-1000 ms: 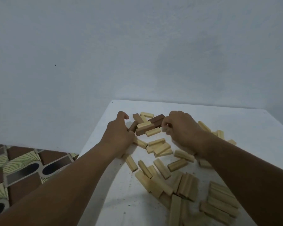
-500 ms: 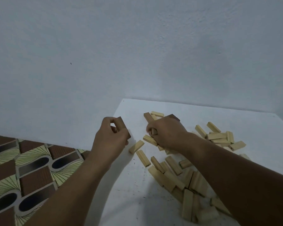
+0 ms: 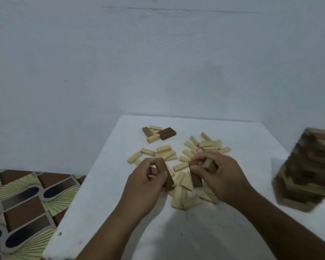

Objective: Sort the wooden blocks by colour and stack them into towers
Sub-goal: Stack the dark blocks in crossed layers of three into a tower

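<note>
Several pale wooden blocks (image 3: 207,145) lie scattered on the white table (image 3: 109,177). Two dark brown blocks (image 3: 166,133) rest with a few pale ones near the far edge. My left hand (image 3: 145,182) grips a dark brown block (image 3: 165,175) held roughly on end. My right hand (image 3: 219,177) holds two brown blocks (image 3: 195,178) above the loose pale pile. A tall tower of mixed brown and pale blocks (image 3: 308,169) stands at the right, blurred.
A pale blue wall rises right behind the table. Left of the table's edge is a patterned brown and green floor (image 3: 23,207). The near part of the table in front of my arms is bare.
Both hands have pulled back toward me from the far pile, each carrying brown blocks. The view has swung right, bringing the tower into sight.
</note>
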`<move>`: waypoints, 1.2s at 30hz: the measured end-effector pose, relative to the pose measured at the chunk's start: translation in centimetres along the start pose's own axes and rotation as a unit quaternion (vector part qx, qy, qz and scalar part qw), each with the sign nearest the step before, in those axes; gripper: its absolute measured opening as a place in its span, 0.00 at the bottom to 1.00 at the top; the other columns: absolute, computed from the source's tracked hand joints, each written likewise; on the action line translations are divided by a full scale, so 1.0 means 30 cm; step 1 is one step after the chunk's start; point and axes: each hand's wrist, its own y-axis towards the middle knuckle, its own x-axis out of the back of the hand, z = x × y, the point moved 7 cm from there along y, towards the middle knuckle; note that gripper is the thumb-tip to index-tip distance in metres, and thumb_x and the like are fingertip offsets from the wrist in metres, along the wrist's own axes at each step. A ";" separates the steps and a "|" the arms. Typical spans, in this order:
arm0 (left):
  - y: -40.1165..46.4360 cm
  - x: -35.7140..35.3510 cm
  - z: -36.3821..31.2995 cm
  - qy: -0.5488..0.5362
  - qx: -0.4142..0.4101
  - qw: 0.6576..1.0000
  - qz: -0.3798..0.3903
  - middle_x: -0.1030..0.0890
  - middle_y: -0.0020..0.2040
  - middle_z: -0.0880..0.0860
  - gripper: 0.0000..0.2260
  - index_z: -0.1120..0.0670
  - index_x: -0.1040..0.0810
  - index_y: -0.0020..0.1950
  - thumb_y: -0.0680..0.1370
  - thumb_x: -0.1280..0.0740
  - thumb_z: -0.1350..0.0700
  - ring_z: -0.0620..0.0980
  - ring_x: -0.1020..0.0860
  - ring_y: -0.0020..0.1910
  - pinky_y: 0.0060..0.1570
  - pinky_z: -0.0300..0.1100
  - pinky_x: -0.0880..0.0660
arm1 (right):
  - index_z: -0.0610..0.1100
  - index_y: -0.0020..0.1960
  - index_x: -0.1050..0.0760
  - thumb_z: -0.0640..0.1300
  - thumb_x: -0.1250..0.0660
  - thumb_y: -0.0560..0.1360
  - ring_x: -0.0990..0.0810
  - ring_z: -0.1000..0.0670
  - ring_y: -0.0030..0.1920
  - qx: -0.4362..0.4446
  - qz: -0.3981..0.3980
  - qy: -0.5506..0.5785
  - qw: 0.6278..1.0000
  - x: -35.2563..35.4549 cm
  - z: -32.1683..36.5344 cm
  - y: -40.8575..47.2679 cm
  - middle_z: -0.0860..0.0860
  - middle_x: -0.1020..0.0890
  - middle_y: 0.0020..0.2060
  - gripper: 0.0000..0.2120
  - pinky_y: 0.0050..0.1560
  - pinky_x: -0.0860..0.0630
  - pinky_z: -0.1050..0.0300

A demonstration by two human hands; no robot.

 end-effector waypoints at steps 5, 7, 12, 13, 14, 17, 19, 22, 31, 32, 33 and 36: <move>-0.108 -0.197 -0.002 0.077 -0.028 0.995 0.062 0.16 0.41 0.45 0.12 0.40 0.23 0.57 0.75 0.29 0.52 0.39 0.20 0.41 0.43 0.36 0.25 | 0.52 0.46 0.17 0.48 0.23 0.70 0.20 0.63 0.45 -0.046 -0.018 -0.115 0.992 0.131 -0.095 -0.268 0.62 0.16 0.41 0.06 0.45 0.30 0.75; -0.136 -0.261 -0.006 0.093 -0.041 0.991 0.083 0.16 0.39 0.46 0.14 0.38 0.26 0.58 0.75 0.29 0.52 0.40 0.19 0.39 0.43 0.37 0.25 | 0.53 0.45 0.17 0.51 0.25 0.72 0.20 0.62 0.44 -0.083 -0.012 -0.131 0.988 0.153 -0.132 -0.330 0.62 0.17 0.40 0.04 0.45 0.29 0.71; -0.182 -0.368 0.001 0.143 -0.070 0.983 0.089 0.17 0.41 0.45 0.14 0.39 0.24 0.59 0.76 0.29 0.53 0.37 0.21 0.40 0.40 0.29 0.27 | 0.56 0.58 0.22 0.57 0.31 0.75 0.26 0.61 0.51 -0.151 -0.022 -0.141 0.978 0.174 -0.173 -0.408 0.64 0.22 0.51 0.13 0.53 0.30 0.66; -0.189 -0.375 0.001 0.161 -0.083 0.980 0.076 0.17 0.45 0.43 0.15 0.39 0.23 0.61 0.76 0.29 0.53 0.36 0.21 0.42 0.39 0.26 0.29 | 0.57 0.61 0.25 0.57 0.31 0.75 0.27 0.61 0.52 -0.154 -0.026 -0.139 0.978 0.176 -0.171 -0.412 0.63 0.24 0.53 0.15 0.53 0.33 0.68; -0.198 -0.382 0.001 0.179 -0.099 0.977 0.064 0.18 0.50 0.41 0.16 0.40 0.23 0.63 0.77 0.30 0.53 0.36 0.22 0.44 0.40 0.24 0.30 | 0.57 0.62 0.28 0.55 0.31 0.76 0.27 0.61 0.52 -0.162 -0.027 -0.125 0.979 0.183 -0.171 -0.416 0.62 0.25 0.54 0.17 0.52 0.34 0.70; -0.226 -0.389 -0.007 0.207 -0.147 0.966 0.035 0.18 0.56 0.42 0.18 0.43 0.23 0.68 0.79 0.32 0.55 0.36 0.23 0.49 0.44 0.19 0.33 | 0.59 0.61 0.38 0.43 0.35 0.78 0.26 0.57 0.54 -0.207 -0.011 -0.082 0.975 0.207 -0.189 -0.433 0.58 0.27 0.57 0.18 0.53 0.29 0.68; -0.243 -0.384 -0.019 0.219 -0.177 0.959 0.021 0.19 0.47 0.39 0.15 0.43 0.19 0.62 0.78 0.31 0.58 0.32 0.25 0.42 0.42 0.19 0.32 | 0.57 0.60 0.37 0.38 0.36 0.78 0.26 0.57 0.53 -0.204 -0.001 -0.115 0.972 0.223 -0.204 -0.445 0.57 0.27 0.58 0.18 0.48 0.31 0.75; -0.249 -0.380 -0.033 0.242 -0.211 0.947 0.001 0.19 0.37 0.41 0.07 0.50 0.16 0.44 0.75 0.29 0.62 0.30 0.25 0.40 0.40 0.25 0.31 | 0.53 0.67 0.29 0.41 0.34 0.78 0.31 0.60 0.54 -0.181 0.004 -0.178 0.967 0.235 -0.204 -0.455 0.57 0.30 0.63 0.19 0.44 0.38 0.85; -0.246 -0.386 0.030 0.316 -0.249 0.915 0.013 0.18 0.46 0.38 0.11 0.41 0.17 0.53 0.76 0.36 0.51 0.46 0.26 0.47 0.45 0.49 0.28 | 0.52 0.69 0.27 0.52 0.35 0.79 0.28 0.58 0.63 -0.159 -0.005 -0.169 0.973 0.210 -0.196 -0.447 0.56 0.26 0.67 0.19 0.63 0.40 0.69; -0.244 -0.384 0.039 0.317 -0.244 0.917 0.014 0.19 0.48 0.38 0.11 0.41 0.17 0.54 0.76 0.36 0.50 0.46 0.26 0.49 0.46 0.50 0.29 | 0.51 0.66 0.25 0.51 0.35 0.79 0.27 0.59 0.58 -0.147 0.003 -0.169 0.975 0.200 -0.197 -0.443 0.55 0.24 0.64 0.16 0.62 0.38 0.69; -0.241 -0.382 0.044 0.316 -0.239 0.918 0.017 0.19 0.48 0.37 0.12 0.41 0.17 0.55 0.76 0.37 0.50 0.46 0.27 0.50 0.47 0.50 0.30 | 0.51 0.64 0.24 0.50 0.34 0.79 0.27 0.60 0.53 -0.133 0.010 -0.164 0.977 0.192 -0.194 -0.440 0.55 0.22 0.60 0.14 0.61 0.34 0.68; -0.236 -0.380 0.052 0.310 -0.235 0.921 0.026 0.20 0.50 0.37 0.12 0.40 0.18 0.55 0.76 0.37 0.48 0.44 0.28 0.53 0.49 0.50 0.33 | 0.51 0.60 0.23 0.48 0.32 0.77 0.26 0.60 0.45 -0.102 0.024 -0.138 0.985 0.171 -0.178 -0.438 0.59 0.24 0.51 0.12 0.58 0.24 0.58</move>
